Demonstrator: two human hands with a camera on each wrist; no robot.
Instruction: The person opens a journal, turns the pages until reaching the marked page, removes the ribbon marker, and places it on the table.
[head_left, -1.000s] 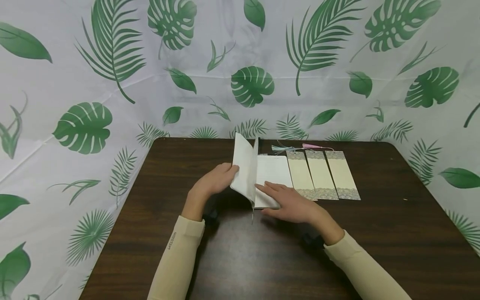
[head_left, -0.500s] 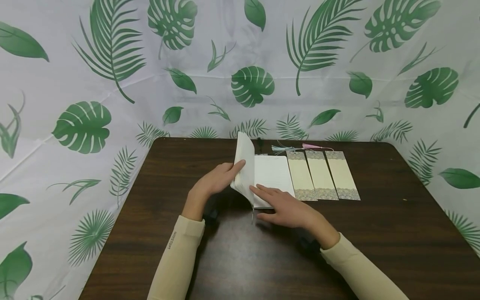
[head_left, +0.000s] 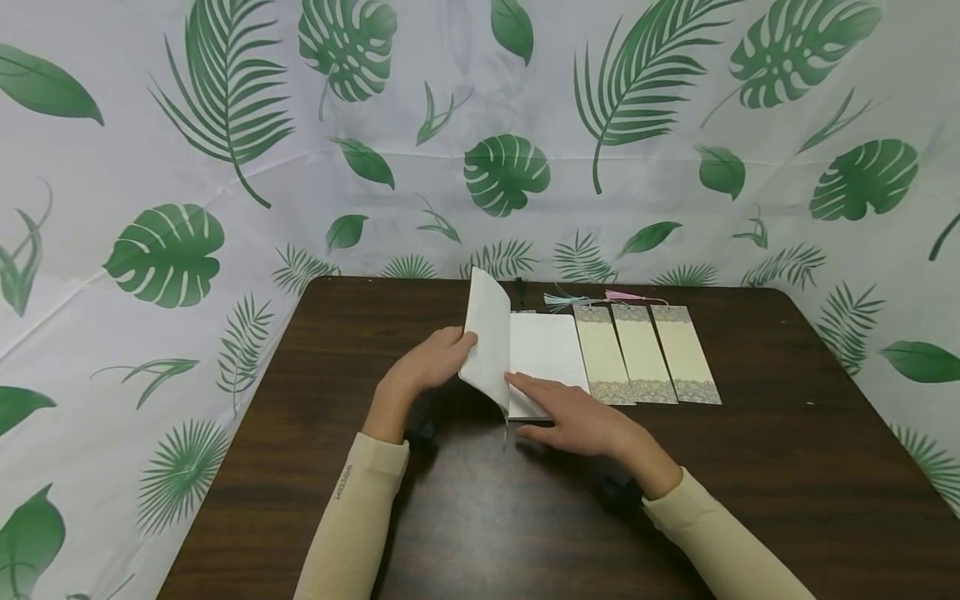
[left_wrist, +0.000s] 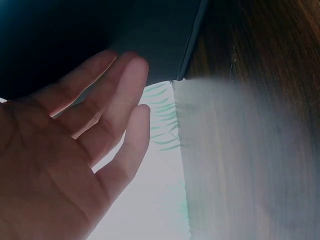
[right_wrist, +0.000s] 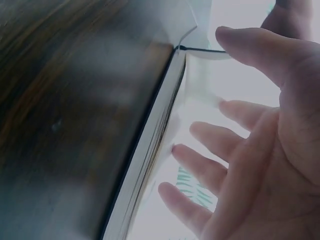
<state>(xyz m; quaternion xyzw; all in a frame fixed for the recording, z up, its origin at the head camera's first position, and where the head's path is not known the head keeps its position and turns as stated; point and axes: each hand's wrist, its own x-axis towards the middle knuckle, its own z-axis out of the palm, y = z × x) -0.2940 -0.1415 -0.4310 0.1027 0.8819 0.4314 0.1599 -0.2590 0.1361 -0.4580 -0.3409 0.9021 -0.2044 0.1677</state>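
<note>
An open notebook (head_left: 546,346) with white pages and a dark cover lies on the table, its left half raised at a slant. My left hand (head_left: 429,360) grips that raised half, thumb on the page side and fingers behind the cover (left_wrist: 150,35). Over the lower part of the right page is my right hand (head_left: 577,412), its fingers extended and the fingertips near the fold. In the right wrist view the fingers are spread beside the page edges (right_wrist: 150,150). A thin ribbon (head_left: 506,433) hangs from the notebook's bottom.
Right of the notebook lie three cream bookmarks (head_left: 643,354) with patterned ends, side by side. Blue (head_left: 567,298) and pink (head_left: 626,296) tassels stretch out above them. A small dark item (head_left: 520,290) sits behind the notebook. Leaf-print cloth (head_left: 420,183) hangs beyond the brown table (head_left: 480,517).
The upright leaf near the fold has gone over to the left side. My right fingertips have shifted slightly left toward the fold. My left thumb moved onto the page, then back to its edge.
</note>
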